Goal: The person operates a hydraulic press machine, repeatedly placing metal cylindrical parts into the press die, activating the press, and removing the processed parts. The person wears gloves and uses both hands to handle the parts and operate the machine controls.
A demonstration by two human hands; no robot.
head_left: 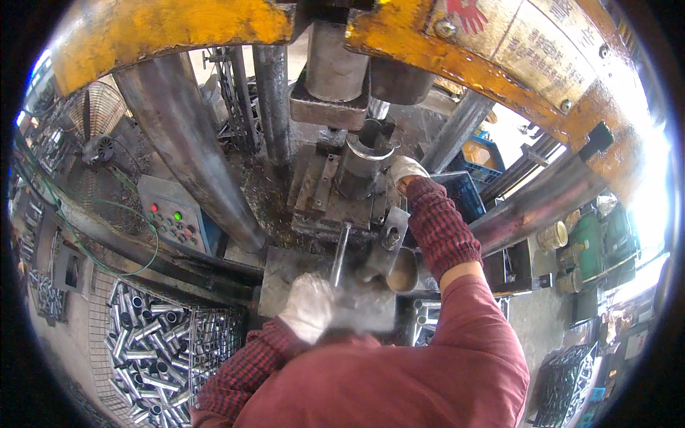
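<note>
My right hand (407,170), in a white glove, reaches to the right side of an upright, hollow metal cylinder (362,169) on the press bed. Its fingers are too small and too hidden to show what they hold, if anything. My left hand (308,308), also gloved and smeared by motion, is low over the steel plate (280,274), beside the lower end of a shiny metal rod (341,255). Whether it touches the rod, I cannot tell. The rod slants toward me from the die block (321,221). Above the cylinder hangs the press ram (335,68).
Thick steel columns (187,135) flank the bed beneath a yellow press frame (178,27). A control box (177,214) with lit buttons stands left. Many cut metal tubes (153,342) fill a wire basket (114,299) at lower left. A blue crate (460,196) sits right, a fan (96,125) far left.
</note>
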